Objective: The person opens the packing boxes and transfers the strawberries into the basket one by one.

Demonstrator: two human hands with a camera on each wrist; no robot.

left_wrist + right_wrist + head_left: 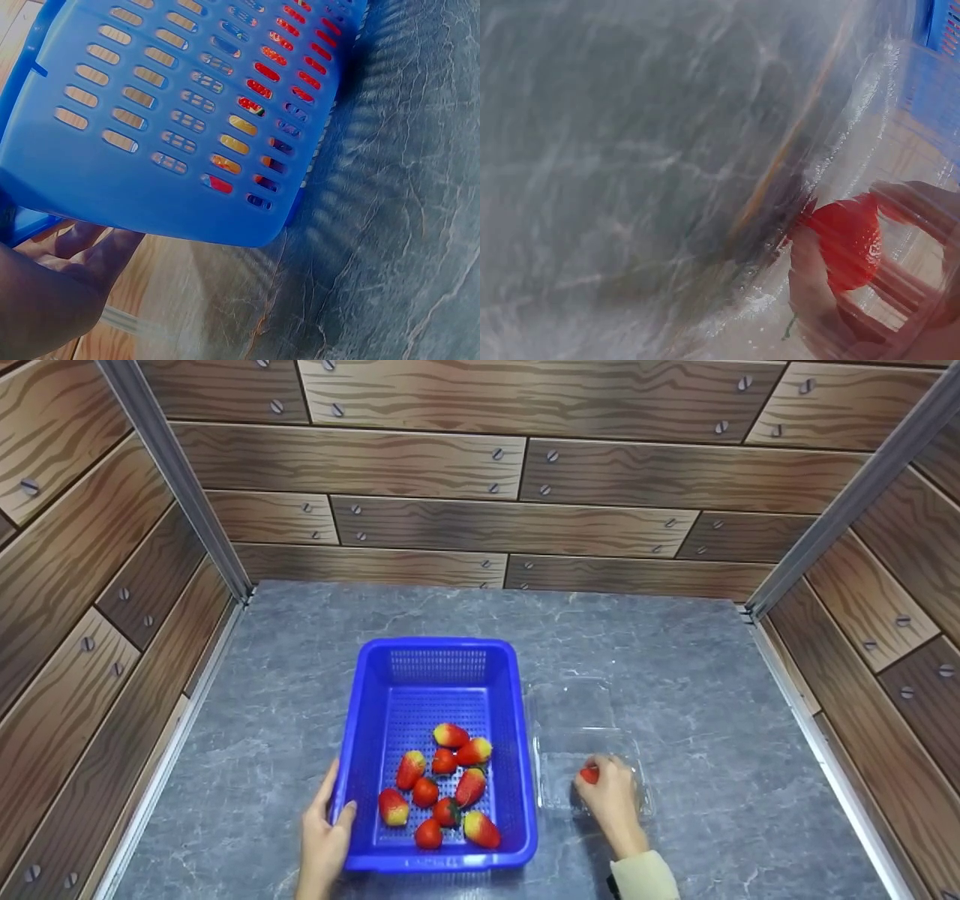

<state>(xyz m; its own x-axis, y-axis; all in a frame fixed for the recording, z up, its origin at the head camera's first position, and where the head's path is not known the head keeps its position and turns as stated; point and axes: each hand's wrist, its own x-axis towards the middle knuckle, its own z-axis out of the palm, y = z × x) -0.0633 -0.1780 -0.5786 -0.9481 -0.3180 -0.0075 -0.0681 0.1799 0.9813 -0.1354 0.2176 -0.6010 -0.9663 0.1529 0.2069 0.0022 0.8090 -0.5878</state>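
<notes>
My left hand [324, 840] grips the left rim of a blue plastic basket [527, 780], the thumb over the rim and the fingers along the outer wall. In the left wrist view the basket's slotted wall [90, 161] hides most of what lies inside. Several red-and-yellow fruits [411, 770] and smaller red strawberries [425, 793] lie in the basket's near half. To its right, my right hand [613, 802] is over the near half of a clear plastic clamshell box [551, 787]. It pinches a red strawberry [847, 244] between thumb and fingers, seen through the clear wall in the right wrist view.
The clamshell's lid [574, 701] lies folded back, away from me. Grey marbled tabletop [712, 720] surrounds the basket and box. Wood-patterned panels [420, 469] stand at the back and both sides, with metal strips along the side edges.
</notes>
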